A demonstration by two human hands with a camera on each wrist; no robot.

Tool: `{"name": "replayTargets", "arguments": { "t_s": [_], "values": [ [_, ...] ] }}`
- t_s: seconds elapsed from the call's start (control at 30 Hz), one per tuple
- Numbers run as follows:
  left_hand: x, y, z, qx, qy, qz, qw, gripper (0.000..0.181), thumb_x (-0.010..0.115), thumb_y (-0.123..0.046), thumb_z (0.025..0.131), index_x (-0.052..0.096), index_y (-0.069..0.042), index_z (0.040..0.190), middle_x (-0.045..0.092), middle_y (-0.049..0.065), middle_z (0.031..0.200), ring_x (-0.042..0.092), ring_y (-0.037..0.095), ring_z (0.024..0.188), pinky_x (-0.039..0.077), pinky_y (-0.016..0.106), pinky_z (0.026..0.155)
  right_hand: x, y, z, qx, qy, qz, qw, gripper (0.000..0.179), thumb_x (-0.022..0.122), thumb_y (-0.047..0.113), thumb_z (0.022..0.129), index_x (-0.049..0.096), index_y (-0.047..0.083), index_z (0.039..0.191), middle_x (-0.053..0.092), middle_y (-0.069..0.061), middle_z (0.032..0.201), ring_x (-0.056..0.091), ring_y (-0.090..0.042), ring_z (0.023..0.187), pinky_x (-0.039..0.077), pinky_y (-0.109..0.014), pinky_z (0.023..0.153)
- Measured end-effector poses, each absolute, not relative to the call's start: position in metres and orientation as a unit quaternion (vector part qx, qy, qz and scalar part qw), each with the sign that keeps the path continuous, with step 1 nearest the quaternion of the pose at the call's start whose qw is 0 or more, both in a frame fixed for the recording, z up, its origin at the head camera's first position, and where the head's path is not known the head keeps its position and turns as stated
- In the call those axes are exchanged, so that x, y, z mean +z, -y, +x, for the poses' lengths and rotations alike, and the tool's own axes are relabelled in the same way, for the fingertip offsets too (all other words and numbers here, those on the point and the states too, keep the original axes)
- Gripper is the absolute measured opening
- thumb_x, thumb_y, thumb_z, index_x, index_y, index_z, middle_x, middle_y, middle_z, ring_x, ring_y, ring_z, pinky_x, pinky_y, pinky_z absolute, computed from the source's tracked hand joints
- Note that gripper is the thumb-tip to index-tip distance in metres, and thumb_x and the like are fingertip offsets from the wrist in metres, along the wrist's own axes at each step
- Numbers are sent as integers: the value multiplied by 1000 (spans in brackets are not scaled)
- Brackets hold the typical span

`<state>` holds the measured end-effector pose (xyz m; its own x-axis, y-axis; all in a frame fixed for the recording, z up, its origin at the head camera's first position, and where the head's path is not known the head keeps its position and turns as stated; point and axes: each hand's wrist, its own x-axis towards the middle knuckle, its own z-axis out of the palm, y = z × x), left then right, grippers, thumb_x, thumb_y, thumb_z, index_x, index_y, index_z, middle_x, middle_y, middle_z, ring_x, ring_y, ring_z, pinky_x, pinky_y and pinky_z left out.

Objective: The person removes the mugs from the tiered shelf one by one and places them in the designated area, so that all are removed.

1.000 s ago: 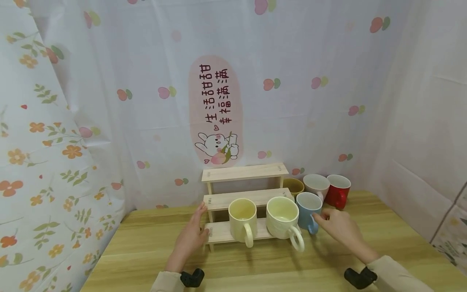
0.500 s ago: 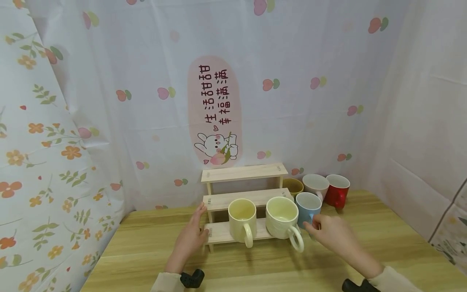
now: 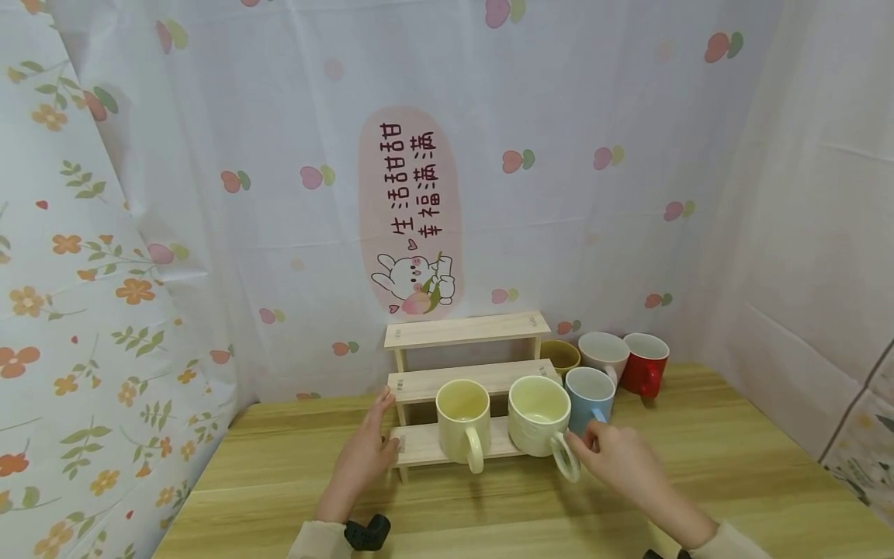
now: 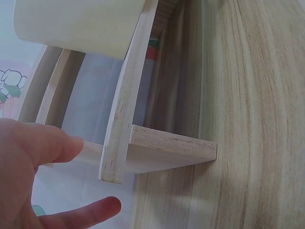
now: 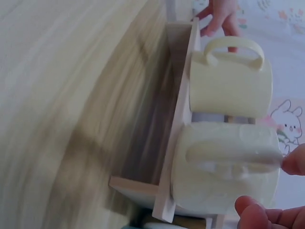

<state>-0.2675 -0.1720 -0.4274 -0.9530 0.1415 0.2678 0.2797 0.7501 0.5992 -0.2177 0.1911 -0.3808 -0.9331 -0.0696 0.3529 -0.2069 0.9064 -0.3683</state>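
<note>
A three-tier pale wooden stand (image 3: 464, 378) holds a yellow mug (image 3: 462, 435) and a cream-green mug (image 3: 534, 423) on its lowest step, their handles facing forward. My left hand (image 3: 363, 450) is at the stand's left end, fingers extended beside the two lower steps. In the left wrist view, its thumb and a finger (image 4: 97, 214) are spread apart near the end of a board. My right hand (image 3: 618, 458) has its fingertips right at the cream-green mug's handle. The right wrist view shows that hand's fingers parted, one fingertip (image 5: 293, 162) beside the blurred handle.
To the right of the stand, a blue mug (image 3: 590, 392) stands close by the cream-green one. Behind it are a mustard mug (image 3: 563, 353), a white mug (image 3: 604, 351) and a red mug (image 3: 646, 365). Patterned cloth (image 3: 559, 233) hangs behind the wooden table (image 3: 279, 466).
My right hand has moved left, from beside the blue mug's handle to the cream-green mug's handle. My left hand has stayed at the stand's end, and the mugs have not moved.
</note>
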Motion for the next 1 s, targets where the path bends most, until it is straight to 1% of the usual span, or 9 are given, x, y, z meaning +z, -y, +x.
{"name": "replayTargets", "arguments": {
  "t_s": [0.1, 0.17, 0.23, 0.3, 0.4, 0.5, 0.77, 1.0],
  "values": [
    [-429, 172, -267, -337, 930, -111, 98, 69, 62, -7, 89, 29, -13, 150, 20, 1, 160, 27, 5, 42, 27, 23, 40, -382, -187, -216, 216, 964, 56, 144, 30, 65, 34, 87, 56, 16, 65, 44, 6, 52, 40, -10, 50, 30, -24, 47],
    [-429, 172, -267, -339, 929, -111, 96, 69, 62, -6, 89, 29, -13, 150, 19, 1, 160, 27, 5, 42, 28, 23, 40, -383, -183, -215, 225, 965, 51, 129, 31, 65, 36, 87, 56, 16, 65, 44, 6, 52, 40, -10, 51, 30, -24, 48],
    [-429, 172, -267, -339, 929, -111, 99, 69, 62, -6, 89, 29, -12, 150, 20, 2, 160, 28, 5, 43, 29, 23, 40, -384, -179, -215, 231, 963, 55, 127, 33, 66, 36, 87, 54, 16, 64, 43, 6, 52, 40, -10, 51, 30, -24, 49],
    [-429, 172, -267, -337, 929, -113, 105, 69, 62, -6, 88, 29, -11, 149, 21, 3, 159, 31, 6, 44, 30, 24, 41, -385, -176, -215, 234, 960, 68, 140, 34, 67, 34, 87, 51, 17, 61, 40, 8, 51, 38, -9, 49, 29, -23, 48],
    [-427, 172, -268, -333, 929, -115, 113, 69, 63, -6, 88, 30, -10, 149, 22, 3, 159, 34, 7, 46, 32, 24, 43, -387, -173, -217, 226, 954, 94, 176, 38, 68, 31, 86, 46, 19, 58, 35, 10, 49, 35, -6, 47, 27, -22, 46],
    [-427, 171, -269, -332, 929, -117, 111, 69, 63, -6, 88, 30, -10, 149, 22, 3, 159, 35, 7, 46, 32, 24, 43, -388, -172, -218, 215, 949, 112, 203, 39, 69, 27, 85, 43, 20, 57, 33, 11, 48, 33, -5, 46, 26, -21, 44],
    [-425, 171, -269, -343, 928, -110, 94, 69, 61, -7, 89, 28, -12, 150, 18, 0, 160, 32, 6, 44, 31, 24, 41, -391, -172, -219, 192, 939, 140, 249, 36, 69, 18, 83, 45, 20, 56, 35, 11, 48, 33, -7, 46, 28, -23, 44],
    [-424, 172, -269, -339, 930, -113, 90, 70, 62, -6, 89, 28, -12, 150, 18, 1, 160, 33, 7, 44, 30, 24, 40, -400, -175, -216, 200, 927, 140, 286, 36, 68, 14, 80, 42, 20, 56, 31, 12, 49, 30, -5, 46, 24, -21, 43]
  ]
}}
